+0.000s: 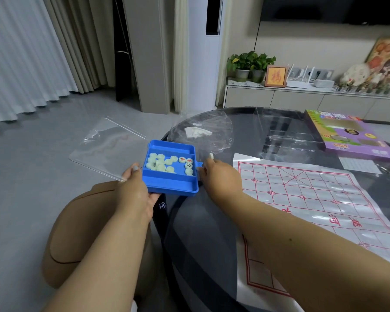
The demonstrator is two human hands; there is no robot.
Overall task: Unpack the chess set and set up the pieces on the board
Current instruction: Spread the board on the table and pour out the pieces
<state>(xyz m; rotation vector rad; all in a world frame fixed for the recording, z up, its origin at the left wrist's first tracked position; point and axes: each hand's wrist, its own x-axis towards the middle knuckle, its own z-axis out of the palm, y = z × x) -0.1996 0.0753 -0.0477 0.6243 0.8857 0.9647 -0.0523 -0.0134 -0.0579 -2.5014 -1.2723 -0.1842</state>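
An open blue plastic box [173,184] is held over the left edge of the round table. Several pale round chess pieces [161,164] lie in its middle compartment, a few with red or dark characters facing up. My left hand [136,190] grips the box's near left corner, and under its thumb is the edge of a clear plastic lid [104,146]. My right hand [218,176] pinches the small tab on the box's right side. The white sheet board with a red grid [313,199] lies flat on the table to the right.
The dark glass round table [207,233] holds crumpled clear wrap [200,131] behind the box and a purple game box [347,136] at the far right. My knees in tan trousers [77,233] are below left. A low cabinet with plants stands behind.
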